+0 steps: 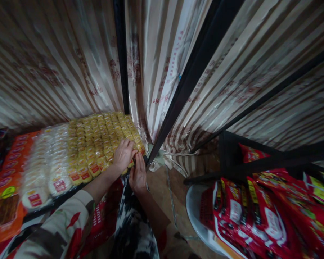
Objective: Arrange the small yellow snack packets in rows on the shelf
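Observation:
Rows of small yellow snack packs (93,138) in clear wrapping, with red and yellow labels on their front ends, lie side by side on the shelf. At the front right corner of these rows, my left hand (122,154) rests from above with its fingers bent together over the end packs. Just to its right and lower, my right hand (138,176) points upward, its fingers pressed together against the front of the same end packs. The fingertips of both hands nearly meet there. Exactly what lies between them is partly hidden.
White round snacks in clear sleeves (59,172) and an orange package (9,183) lie to the left. A dark metal post (175,97) rises close by my right hand, before a striped curtain (162,54). Red snack bags (264,212) crowd a grey basin (193,212) at the right.

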`<state>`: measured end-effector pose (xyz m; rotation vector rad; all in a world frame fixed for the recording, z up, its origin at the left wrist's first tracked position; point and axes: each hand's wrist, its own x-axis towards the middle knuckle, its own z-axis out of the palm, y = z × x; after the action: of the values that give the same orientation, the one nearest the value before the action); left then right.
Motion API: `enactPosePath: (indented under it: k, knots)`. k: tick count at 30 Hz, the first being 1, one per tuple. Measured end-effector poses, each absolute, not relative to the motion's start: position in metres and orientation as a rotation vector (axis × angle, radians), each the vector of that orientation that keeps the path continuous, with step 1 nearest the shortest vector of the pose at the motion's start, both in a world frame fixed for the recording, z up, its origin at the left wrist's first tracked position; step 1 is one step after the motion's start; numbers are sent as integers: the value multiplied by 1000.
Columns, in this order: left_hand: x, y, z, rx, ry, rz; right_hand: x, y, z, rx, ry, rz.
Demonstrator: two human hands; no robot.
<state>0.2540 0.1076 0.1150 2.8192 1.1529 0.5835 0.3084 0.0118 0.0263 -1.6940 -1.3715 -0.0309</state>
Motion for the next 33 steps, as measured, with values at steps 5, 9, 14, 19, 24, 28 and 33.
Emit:
enactPosePath:
  k: [5,9,14,19,24,28,33]
  knots:
    - [246,103,119,2838,1157,582,312,14,24,-1684,-1399,-31]
    - [242,101,123,2890,1236,536,314,15,22,-1665,-1393,-14]
    - [245,105,120,2893,1246,509,317,13,26,-1645,-1398,-17]
    - [245,106,118,2863,1260,529,319,5,29,-1589,-1506,-74]
    - [236,101,121,2772,1208,662,317,2,27,-1602,-1575,-55]
    - [213,71,119,2565,1255,834,313,1,30,-1620,-1551,-65]
    - [174,9,86,2368,1127,717,307,-8,27,-1607,-1511,-84]
